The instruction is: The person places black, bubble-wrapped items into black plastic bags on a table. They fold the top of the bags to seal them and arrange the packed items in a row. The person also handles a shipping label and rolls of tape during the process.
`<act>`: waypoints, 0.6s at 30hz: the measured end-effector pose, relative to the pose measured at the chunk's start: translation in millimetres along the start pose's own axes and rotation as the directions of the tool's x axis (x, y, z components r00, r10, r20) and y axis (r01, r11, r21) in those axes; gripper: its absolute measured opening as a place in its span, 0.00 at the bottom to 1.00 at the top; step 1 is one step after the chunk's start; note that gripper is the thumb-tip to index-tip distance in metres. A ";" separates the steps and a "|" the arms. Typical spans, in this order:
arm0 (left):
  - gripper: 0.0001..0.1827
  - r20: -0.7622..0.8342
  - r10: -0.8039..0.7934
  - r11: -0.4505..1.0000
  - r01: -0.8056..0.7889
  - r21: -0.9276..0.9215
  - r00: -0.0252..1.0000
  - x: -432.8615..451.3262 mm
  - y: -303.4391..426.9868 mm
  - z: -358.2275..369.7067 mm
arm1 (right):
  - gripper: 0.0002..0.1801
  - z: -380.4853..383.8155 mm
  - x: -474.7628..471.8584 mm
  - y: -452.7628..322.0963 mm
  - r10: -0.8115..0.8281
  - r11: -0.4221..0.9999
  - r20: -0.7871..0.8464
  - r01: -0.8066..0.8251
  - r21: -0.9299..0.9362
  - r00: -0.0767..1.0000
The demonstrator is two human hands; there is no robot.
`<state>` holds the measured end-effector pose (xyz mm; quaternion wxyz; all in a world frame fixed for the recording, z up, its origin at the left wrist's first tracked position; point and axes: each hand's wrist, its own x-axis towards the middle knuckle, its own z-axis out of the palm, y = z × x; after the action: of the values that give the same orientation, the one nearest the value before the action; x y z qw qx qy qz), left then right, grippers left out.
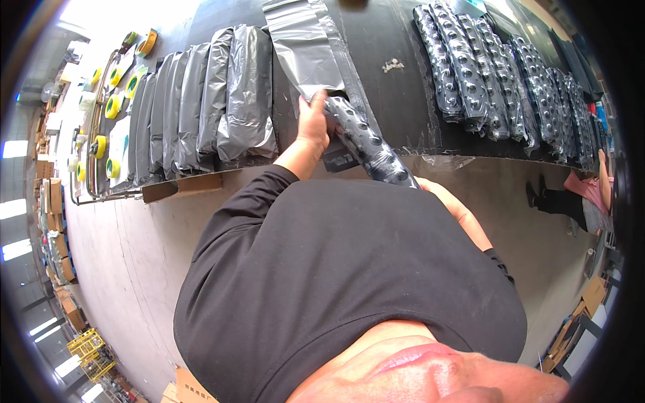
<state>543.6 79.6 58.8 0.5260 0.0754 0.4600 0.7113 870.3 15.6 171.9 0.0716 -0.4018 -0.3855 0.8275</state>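
Observation:
My left hand (313, 121) grips the open end of a long grey plastic mailing bag (307, 50) lying across the dark table. One end of a plastic-wrapped black roll with round knobs (370, 143) is at the bag's mouth. My right hand (428, 187) is at the near end of that roll, by my body; its fingers are mostly hidden. To the left lies a row of filled grey bags (247, 90). On the right are several more wrapped knobbed rolls (463, 75), side by side.
Rolls of yellow tape (113, 107) stand on a metal-framed rack at the left. A crumpled scrap (393, 65) lies on the table (398, 111). Cardboard (184, 187) shows under the table's left edge. A person in pink (589, 189) is at the far right.

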 end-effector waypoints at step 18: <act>0.32 -0.076 -0.083 0.957 0.101 0.273 0.994 -31.4 30.8 18.3 | 0.26 17.2 -14.6 -16.1 -0.030 0.941 -0.179 -0.033 -0.336 0.983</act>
<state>547.2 63.7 103.6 0.5279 0.1039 0.5745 0.6169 864.6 10.6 198.5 0.0357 -0.4819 -0.5132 0.7093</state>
